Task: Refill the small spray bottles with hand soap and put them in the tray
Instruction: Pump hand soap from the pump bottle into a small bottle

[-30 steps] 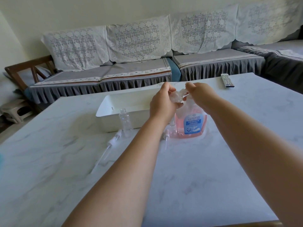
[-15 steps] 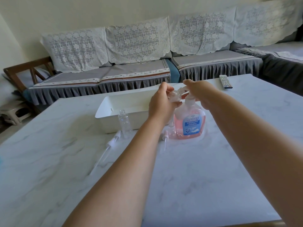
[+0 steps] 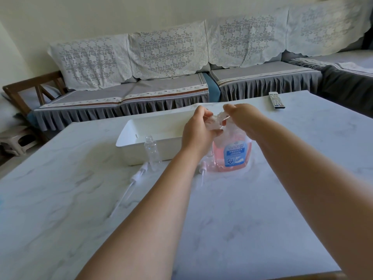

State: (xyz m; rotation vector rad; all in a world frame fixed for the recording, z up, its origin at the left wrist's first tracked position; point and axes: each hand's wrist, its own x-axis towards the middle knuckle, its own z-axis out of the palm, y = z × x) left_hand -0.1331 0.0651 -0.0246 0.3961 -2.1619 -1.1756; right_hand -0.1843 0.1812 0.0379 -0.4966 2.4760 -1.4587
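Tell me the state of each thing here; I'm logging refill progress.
small spray bottle: upright, uncapped, empty
spray heads: off, lying on table
tray: nothing visible inside
hand soap bottle: upright, partly full
left hand: gripping clear wrap at its top
right hand: pinching the same wrap

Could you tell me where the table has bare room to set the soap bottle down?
Bare marble lies between the hand soap bottle and the remote, and along the table's near edge. It is crowded by the tray, clear bottle and spray heads.

On the pale marble worktop [image 3: 252,219], a clear small spray bottle [image 3: 151,151] stands before the white rectangular tray [image 3: 129,136], left of the pink hand-soap bottle [image 3: 234,156].
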